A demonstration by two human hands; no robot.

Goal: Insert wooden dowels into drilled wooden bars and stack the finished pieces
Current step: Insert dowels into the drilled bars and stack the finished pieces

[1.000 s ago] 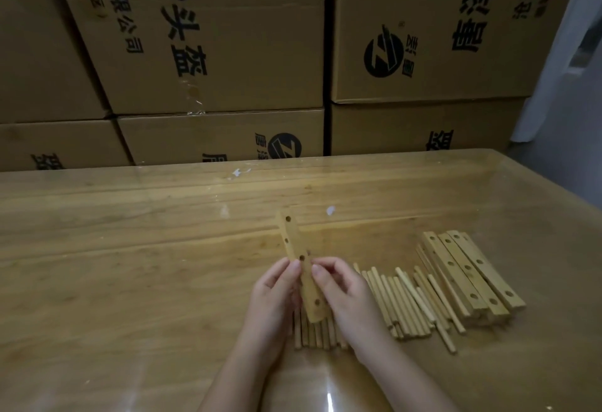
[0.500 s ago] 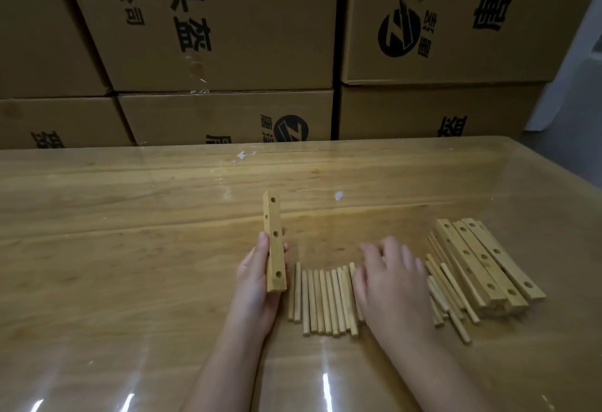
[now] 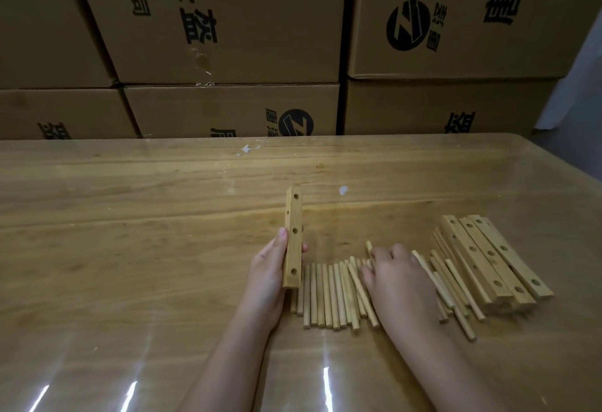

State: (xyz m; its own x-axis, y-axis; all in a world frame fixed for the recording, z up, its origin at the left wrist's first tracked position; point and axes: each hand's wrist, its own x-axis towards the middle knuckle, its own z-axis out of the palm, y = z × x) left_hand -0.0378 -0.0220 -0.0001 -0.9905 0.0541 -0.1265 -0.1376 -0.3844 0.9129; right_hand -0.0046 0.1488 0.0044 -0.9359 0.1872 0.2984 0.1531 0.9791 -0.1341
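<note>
Head view: left hand (image 3: 267,276) fingers clamp a drilled bar (image 3: 293,242), upright, three holes facing camera. Right hand (image 3: 399,276) lies palm-down on the loose dowels (image 3: 329,294), fingertips touching them, grip unclear; more bars (image 3: 495,258) lie right of its knuckles

**Count on the table**

Four drilled wooden bars: one (image 3: 293,239) held upright, three (image 3: 495,258) side by side near the table's right edge. Dowels (image 3: 329,294) number roughly two dozen; some are hidden. Two hands. Five cardboard boxes (image 3: 228,17) behind.
</note>
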